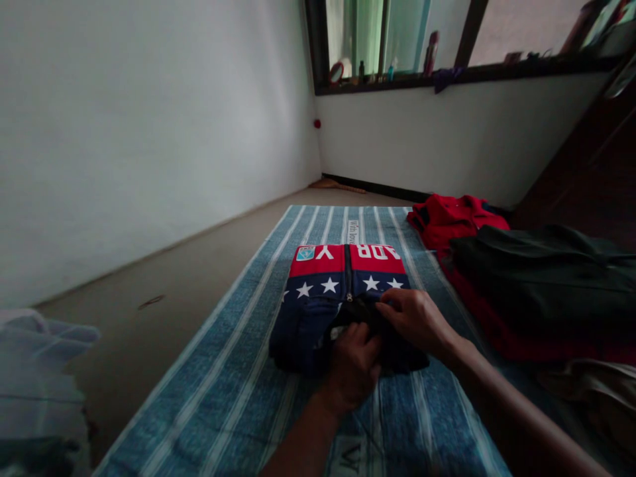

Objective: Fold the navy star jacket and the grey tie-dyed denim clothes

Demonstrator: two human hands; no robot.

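Observation:
A folded zip jacket (318, 288), red on its far part and navy with white stars nearer me, lies on a blue striped cloth (209, 371). My left hand (352, 364) is at the jacket's near edge by the collar, its fingers curled into the dark fabric. To the right of the zip, my right hand (417, 319) pinches the dark collar fabric between thumb and fingers. The zip runs down the jacket's middle to a pull just beyond my hands. Part of the collar is hidden by both hands.
On the right are a dark folded garment (546, 278) and a red garment (452, 218). A window sill (387, 85) with small bottles and a mirror runs along the back wall. Whitish translucent material (40, 371) stands at the left edge, beside the floor (149, 338).

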